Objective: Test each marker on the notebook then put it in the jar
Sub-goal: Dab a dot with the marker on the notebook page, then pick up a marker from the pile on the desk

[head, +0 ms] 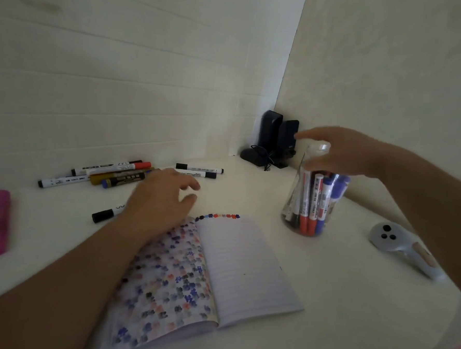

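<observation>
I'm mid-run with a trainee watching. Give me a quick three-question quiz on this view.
1. True or false: the notebook lies open.
2. Which hand is at the mouth of the jar: A left, B right?
3. Fill in: the left hand reaches toward the loose ____ by the wall.

Key: 1 true. 2 B, the right hand. 3 markers.

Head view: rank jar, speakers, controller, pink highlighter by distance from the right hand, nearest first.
From the right hand:
1. Jar: right under the hand, which is at its rim.
2. Speakers: in the back corner, just left of the fingertips.
3. Controller: on the table at the right, nearer the viewer.
4. Pink highlighter: at the far left edge.
</observation>
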